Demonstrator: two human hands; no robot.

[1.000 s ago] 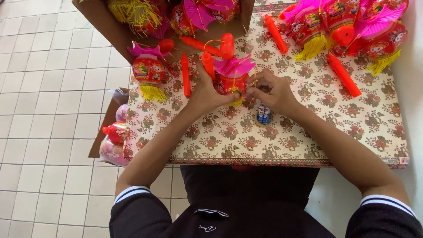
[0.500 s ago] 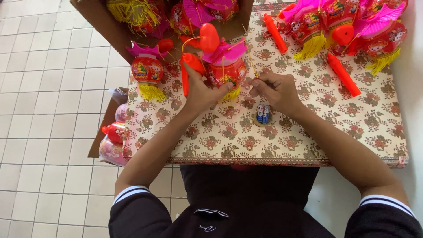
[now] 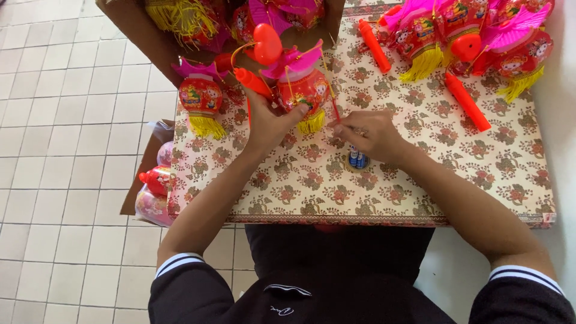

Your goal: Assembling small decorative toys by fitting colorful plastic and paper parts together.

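I see a glossy plastic lantern (image 3: 303,90), yellow thread fringe (image 3: 311,124), matt floral paper-covered table (image 3: 420,180), smooth floor tiles (image 3: 60,120).

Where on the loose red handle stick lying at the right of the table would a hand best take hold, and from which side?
Grip the red handle stick around its middle, coming from above with fingers across its width. It lies flat and diagonal on the patterned table, its long sides bare, though lanterns crowd its upper end.

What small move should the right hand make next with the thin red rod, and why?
Probably bring the thin red rod closer to the red lantern: the right hand pinches its lower end beside the lantern, which the left hand holds up above the table.
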